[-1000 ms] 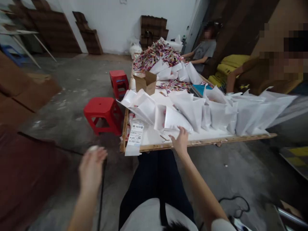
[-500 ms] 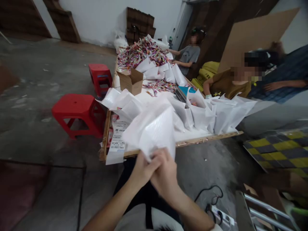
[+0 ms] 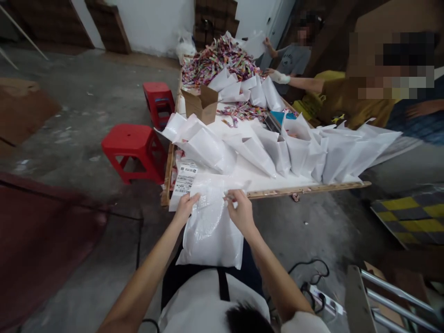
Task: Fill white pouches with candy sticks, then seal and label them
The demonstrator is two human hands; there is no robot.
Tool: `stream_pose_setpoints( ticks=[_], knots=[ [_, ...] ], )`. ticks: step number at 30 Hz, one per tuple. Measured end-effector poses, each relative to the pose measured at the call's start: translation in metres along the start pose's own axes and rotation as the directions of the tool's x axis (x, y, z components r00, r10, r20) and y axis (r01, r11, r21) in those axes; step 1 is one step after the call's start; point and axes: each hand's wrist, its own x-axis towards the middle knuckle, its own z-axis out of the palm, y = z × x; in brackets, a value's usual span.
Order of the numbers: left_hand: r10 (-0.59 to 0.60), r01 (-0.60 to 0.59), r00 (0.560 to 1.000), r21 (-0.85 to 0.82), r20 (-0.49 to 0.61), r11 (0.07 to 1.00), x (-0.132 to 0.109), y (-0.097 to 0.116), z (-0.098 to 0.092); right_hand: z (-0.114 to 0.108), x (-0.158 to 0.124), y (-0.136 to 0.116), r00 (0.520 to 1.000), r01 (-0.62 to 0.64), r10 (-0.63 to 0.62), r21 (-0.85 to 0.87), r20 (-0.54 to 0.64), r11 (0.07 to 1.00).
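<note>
A white bubble mailer bag (image 3: pixel 213 238) lies against my lap and the table's front edge, its top part over the tabletop. My left hand (image 3: pixel 186 209) grips its upper left edge between thumb and fingers. At the upper right edge, my right hand (image 3: pixel 241 212) is closed in a pinch on the bag's flap side; the exact bit between the fingertips is too small to make out. Beside my left hand, a sheet of printed labels (image 3: pixel 184 178) sits on the table corner. Just beyond the bag rest more white mailers (image 3: pixel 211 148), some lying, others standing with open tops.
A heap of small colourful packets (image 3: pixel 222 60) covers the table's far end, near an open cardboard box (image 3: pixel 199 106). Red stools (image 3: pixel 130 143) stand left. Two co-workers are at the right side. A power strip (image 3: pixel 326 298) and metal ladder-like frame (image 3: pixel 391 296) are at lower right.
The bag has come down from above the table to my lap and now lies flatter. My hands, formerly together at its lower end, are apart at its upper edges. The view has shifted.
</note>
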Motion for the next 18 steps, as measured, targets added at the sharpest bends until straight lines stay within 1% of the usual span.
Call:
stream_pose_setpoints(
  ticks=[3,6,8,9,10,12,14,15,16,17,18],
  knots=[
    [0.039,-0.039,0.999,-0.090,-0.009,0.995,-0.004,0.013,0.013,0.027,0.046,-0.018,1.000,0.013,-0.011,-0.074,0.024,0.997],
    [0.148,-0.149,0.989,-0.110,-0.017,0.983,-0.011,0.017,0.027,0.043,0.084,-0.037,0.996,0.041,-0.021,-0.234,0.085,0.971],
    [0.213,-0.214,0.977,-0.105,-0.020,0.971,-0.012,0.015,0.033,0.048,0.097,-0.044,0.984,0.100,-0.047,-0.321,0.169,0.942],
    [0.226,-0.228,0.974,-0.105,-0.024,0.968,-0.011,0.013,0.035,0.050,0.100,-0.044,0.976,0.138,-0.066,-0.353,0.207,0.926],
    [0.229,-0.231,0.973,-0.104,-0.030,0.967,-0.009,0.011,0.036,0.053,0.102,-0.044,0.968,0.171,-0.085,-0.377,0.234,0.910],
    [0.213,-0.217,0.976,-0.101,-0.047,0.971,-0.004,0.007,0.035,0.062,0.104,-0.041,0.961,0.214,-0.116,-0.405,0.252,0.889],
    [0.194,-0.199,0.979,-0.097,-0.058,0.975,-0.001,0.005,0.033,0.071,0.108,-0.038,0.960,0.231,-0.147,-0.377,0.239,0.897],
    [0.179,-0.184,0.982,-0.095,-0.068,0.978,-0.001,0.005,0.031,0.072,0.111,-0.036,0.963,0.229,-0.165,-0.324,0.213,0.918],
    [0.159,-0.166,0.984,-0.089,-0.081,0.982,-0.002,0.005,0.029,0.069,0.114,-0.032,0.971,0.211,-0.175,-0.243,0.162,0.947],
    [0.140,-0.149,0.985,-0.082,-0.101,0.986,-0.004,0.006,0.026,0.058,0.117,-0.025,0.984,0.171,-0.161,-0.140,0.075,0.975],
    [0.123,-0.133,0.985,-0.072,-0.123,0.988,-0.006,0.008,0.023,0.041,0.119,-0.016,0.993,0.111,-0.112,-0.030,-0.045,0.993]
  ],
)
